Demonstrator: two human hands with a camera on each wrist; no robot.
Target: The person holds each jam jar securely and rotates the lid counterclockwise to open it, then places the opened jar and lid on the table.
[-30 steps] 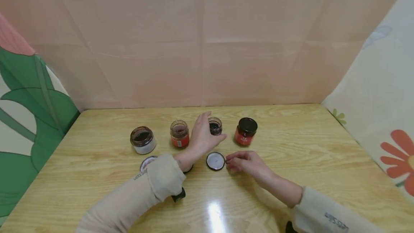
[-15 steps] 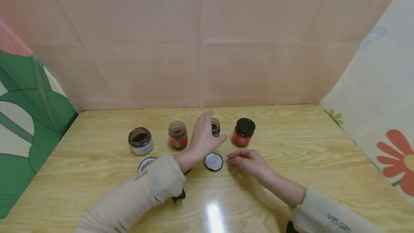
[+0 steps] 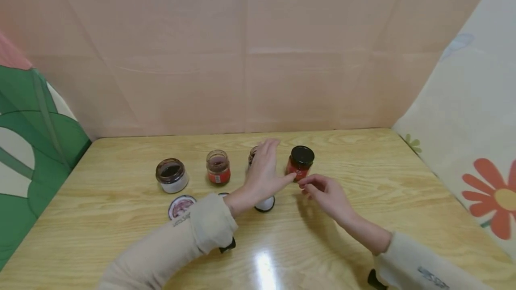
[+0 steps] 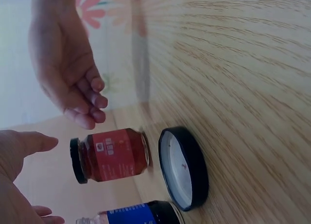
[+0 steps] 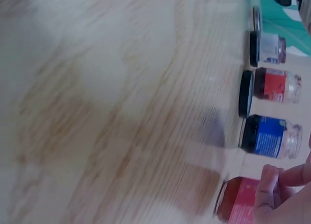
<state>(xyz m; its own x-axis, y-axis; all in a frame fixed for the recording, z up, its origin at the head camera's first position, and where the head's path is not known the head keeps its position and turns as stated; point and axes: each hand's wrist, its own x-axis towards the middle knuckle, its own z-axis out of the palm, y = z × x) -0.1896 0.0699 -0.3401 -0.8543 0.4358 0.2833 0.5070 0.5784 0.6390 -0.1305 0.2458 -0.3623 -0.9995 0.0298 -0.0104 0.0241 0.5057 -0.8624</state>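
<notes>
The left hand (image 3: pixel 264 176), thumb spread from its fingers, reaches across toward a lidded jar with a red label and black lid (image 3: pixel 301 160). Its thumb tip overlaps the jar's lower left side in the head view, while a gap shows between them in the left wrist view. To the right of that jar is the right hand (image 3: pixel 328 196), its fingers loosely bent and holding nothing. An open blue-label jar (image 5: pixel 269 136) stands mostly hidden behind the left hand in the head view. Below that hand an upturned lid (image 4: pixel 180 168) lies on the table, partly covered.
Farther left stand an open jar with a red label (image 3: pixel 218 169) and a wide open jar with a white label (image 3: pixel 172 177). A patterned lid (image 3: pixel 181 207) lies in front of them on the wooden table (image 3: pixel 101 236). A pinkish sheet (image 3: pixel 181 57) hangs behind.
Both hands have shifted right toward the lidded jar. The left hand now covers more of the blue-label jar and the upturned lid, and uncovers the patterned lid. The view has turned slightly right.
</notes>
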